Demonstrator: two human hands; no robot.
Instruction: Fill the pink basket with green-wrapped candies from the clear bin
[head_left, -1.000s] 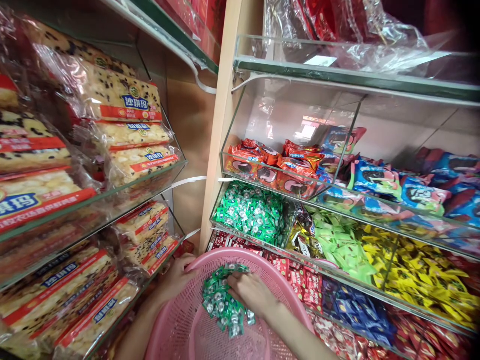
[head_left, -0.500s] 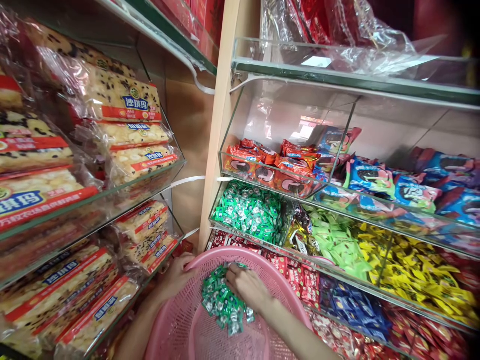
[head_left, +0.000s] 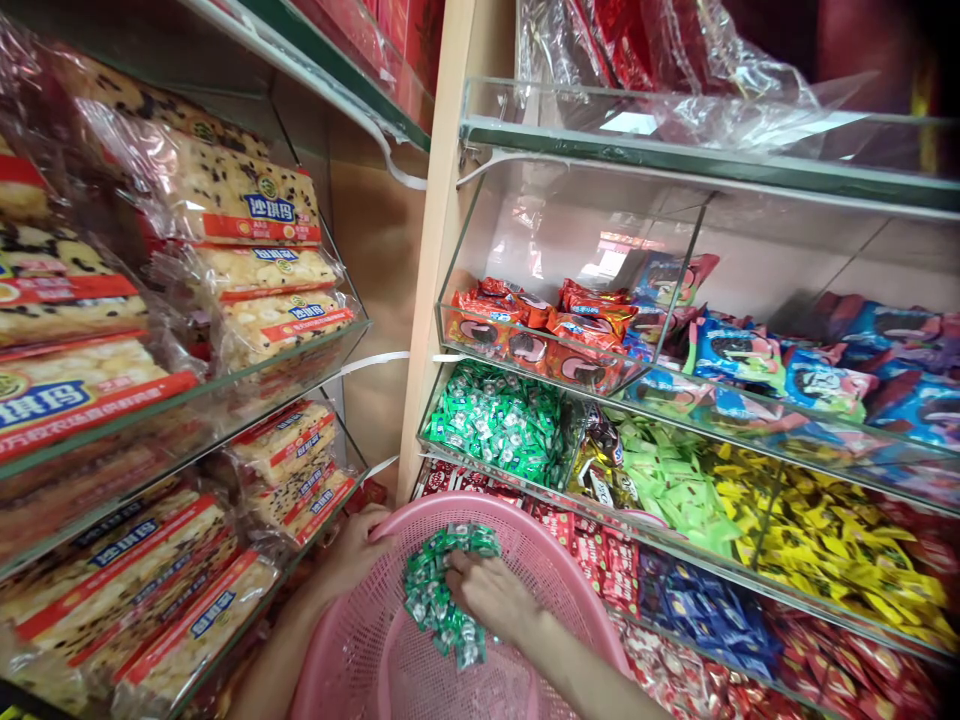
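Far left, two shelves hold clear-wrapped bars [head_left: 247, 195], stacked. The most legible wrapper carries a blue badge reading 沙琪玛 in white, above a red strip; its smaller print is too small to read. Others repeat the badge, some tilted, and one at the left edge is cut off so only its last characters show.

Right of the bars, at the near side, the left hand [head_left: 364, 538] curls over the left rim of a pink basket [head_left: 551, 545], gripping it just as it did half a second ago. Inside the basket, toward its far left, lies a loose heap of green sweets [head_left: 435, 590]. The right hand [head_left: 491, 592] reaches in from the near right, fingers partly bent, tips in the heap; whether they grip any sweets cannot be told. It has shifted slightly nearer and left since the earlier frame, uncovering more of the heap's far edge.

Beyond the basket, right of a wooden post [head_left: 436, 220], a clear bin holds more green sweets [head_left: 499, 420], with red packs [head_left: 596, 330] above. Further right come light green packets [head_left: 675, 475], dark blue packets [head_left: 709, 610] below, blue packs [head_left: 739, 348] above and yellow packets [head_left: 832, 545]. Their lettering is too small to read.
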